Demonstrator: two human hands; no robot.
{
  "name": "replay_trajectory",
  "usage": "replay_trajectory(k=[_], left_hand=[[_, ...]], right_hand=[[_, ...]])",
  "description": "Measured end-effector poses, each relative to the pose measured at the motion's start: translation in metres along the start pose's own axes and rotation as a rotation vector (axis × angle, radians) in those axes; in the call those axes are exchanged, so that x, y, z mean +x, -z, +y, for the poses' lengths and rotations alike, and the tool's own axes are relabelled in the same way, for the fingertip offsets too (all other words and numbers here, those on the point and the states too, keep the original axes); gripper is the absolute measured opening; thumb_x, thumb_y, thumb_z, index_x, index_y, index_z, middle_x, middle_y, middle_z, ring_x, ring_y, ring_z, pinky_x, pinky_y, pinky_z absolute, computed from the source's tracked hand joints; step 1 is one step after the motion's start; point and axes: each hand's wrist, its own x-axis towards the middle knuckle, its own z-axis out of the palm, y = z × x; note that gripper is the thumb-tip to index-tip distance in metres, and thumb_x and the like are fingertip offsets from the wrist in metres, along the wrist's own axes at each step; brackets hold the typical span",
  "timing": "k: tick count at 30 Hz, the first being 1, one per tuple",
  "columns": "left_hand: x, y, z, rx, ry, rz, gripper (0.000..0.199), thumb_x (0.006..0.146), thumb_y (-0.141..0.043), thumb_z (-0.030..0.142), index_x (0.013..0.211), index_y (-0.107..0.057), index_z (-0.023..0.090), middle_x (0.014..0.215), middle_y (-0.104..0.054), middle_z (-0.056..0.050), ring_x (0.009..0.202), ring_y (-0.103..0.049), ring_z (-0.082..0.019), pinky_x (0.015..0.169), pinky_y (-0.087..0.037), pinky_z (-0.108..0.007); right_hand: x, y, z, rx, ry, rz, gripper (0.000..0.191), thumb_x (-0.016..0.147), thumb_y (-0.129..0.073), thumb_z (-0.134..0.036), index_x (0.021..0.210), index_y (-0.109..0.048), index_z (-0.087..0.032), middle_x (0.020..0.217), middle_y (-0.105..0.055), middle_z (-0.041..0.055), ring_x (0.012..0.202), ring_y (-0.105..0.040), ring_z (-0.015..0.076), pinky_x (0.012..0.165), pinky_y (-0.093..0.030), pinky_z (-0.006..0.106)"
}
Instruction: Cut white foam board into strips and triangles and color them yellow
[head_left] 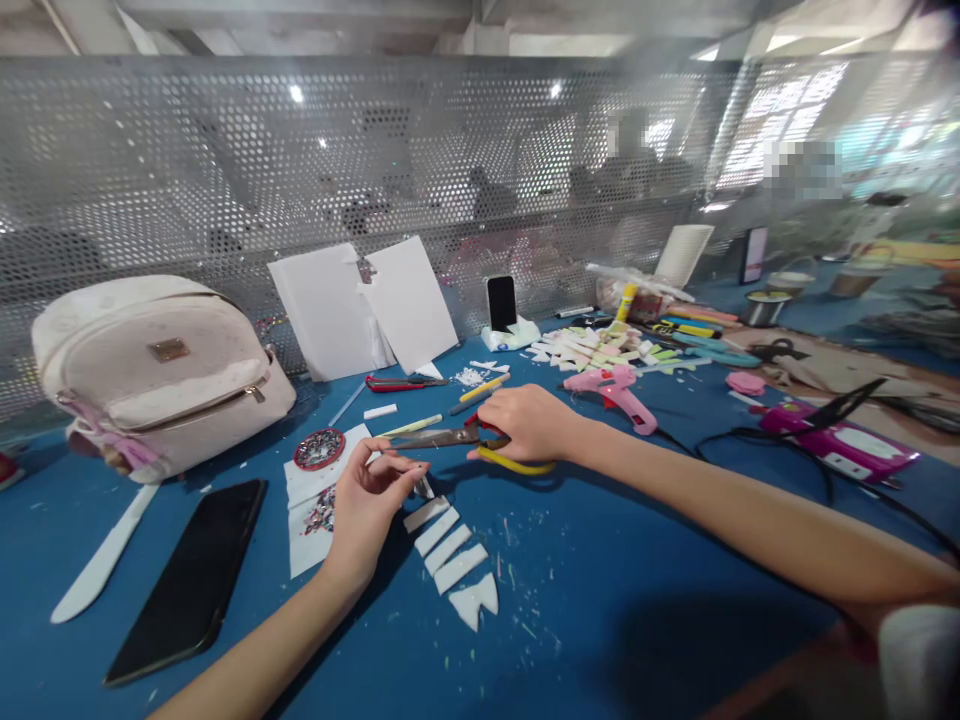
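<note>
anything between the left hand [364,505]'s curled fingers is hidden, i cannot tell; the right hand [529,425] grasps yellow-handled scissors [456,437].

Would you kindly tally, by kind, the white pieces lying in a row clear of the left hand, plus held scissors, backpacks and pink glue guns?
White strips: 4
Notched white piece: 1
Held scissors: 1
Backpack: 1
Pink glue gun: 1
Total: 8

Blue tabletop [600,545], perforated grey partition [420,170], bright window [784,110], pale ceiling [330,42]
</note>
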Motion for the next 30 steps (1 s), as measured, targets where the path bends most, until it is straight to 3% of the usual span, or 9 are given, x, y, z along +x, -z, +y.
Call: replay_trajectory(k=[8, 11, 15, 19, 24, 30], left_hand=[[0.002, 0.003, -0.005, 0.251, -0.106, -0.056, 0.023, 0.086, -0.073, 0.033, 0.101, -0.06, 0.021, 0.096, -0.075, -0.006, 0.078, -0.067, -0.019, 0.067, -0.05, -0.028], [0.005, 0.008, -0.002, 0.402, -0.214, 0.013, 0.028, 0.086, -0.074, 0.032, 0.109, -0.06, 0.023, 0.112, -0.069, -0.006, 0.079, -0.058, -0.018, 0.069, -0.045, -0.03], [0.01, 0.018, 0.016, 0.599, -0.421, 0.085, 0.036, 0.089, -0.072, 0.033, 0.121, -0.058, 0.026, 0.118, -0.06, -0.006, 0.097, -0.054, -0.023, 0.084, -0.042, -0.035], [0.013, 0.024, 0.037, 0.799, -0.626, -0.057, 0.033, 0.092, -0.072, 0.029, 0.124, -0.065, 0.031, 0.128, -0.062, -0.006, 0.115, -0.054, -0.028, 0.096, -0.036, -0.042], [0.014, 0.022, 0.045, 0.994, -0.771, -0.227, 0.033, 0.094, -0.069, 0.021, 0.126, -0.067, 0.031, 0.125, -0.07, -0.005, 0.11, -0.059, -0.029, 0.096, -0.031, -0.047], [0.014, 0.019, 0.043, 1.073, -0.841, -0.299, 0.024, 0.099, -0.061, 0.017, 0.119, -0.069, 0.028, 0.116, -0.073, -0.005, 0.102, -0.062, -0.025, 0.093, -0.034, -0.045]], right_hand=[[-0.002, -0.001, 0.017, -0.006, -0.081, 0.061, 0.051, 0.091, -0.058, -0.062, 0.093, -0.073, -0.013, 0.094, -0.076, 0.0133, 0.085, -0.069, 0.0252, 0.065, -0.041, 0.031], [-0.002, -0.001, 0.02, -0.019, -0.069, 0.067, 0.052, 0.091, -0.057, -0.063, 0.096, -0.073, -0.014, 0.094, -0.076, 0.0131, 0.086, -0.068, 0.0248, 0.065, -0.041, 0.031], [-0.003, 0.0, 0.019, -0.079, -0.057, 0.058, 0.053, 0.092, -0.055, -0.063, 0.097, -0.073, -0.014, 0.095, -0.076, 0.0131, 0.085, -0.069, 0.0258, 0.063, -0.038, 0.031], [-0.002, 0.002, 0.012, -0.101, -0.022, 0.032, 0.053, 0.093, -0.054, -0.061, 0.096, -0.072, -0.01, 0.094, -0.075, 0.0151, 0.085, -0.069, 0.027, 0.062, -0.036, 0.031], [-0.001, 0.005, 0.0, -0.092, 0.04, 0.012, 0.053, 0.093, -0.055, -0.061, 0.092, -0.071, -0.01, 0.088, -0.075, 0.0143, 0.081, -0.067, 0.0252, 0.062, -0.035, 0.03], [-0.001, 0.008, -0.008, -0.108, 0.068, -0.046, 0.052, 0.093, -0.056, -0.061, 0.094, -0.07, -0.01, 0.088, -0.075, 0.013, 0.081, -0.066, 0.0246, 0.059, -0.03, 0.031]])
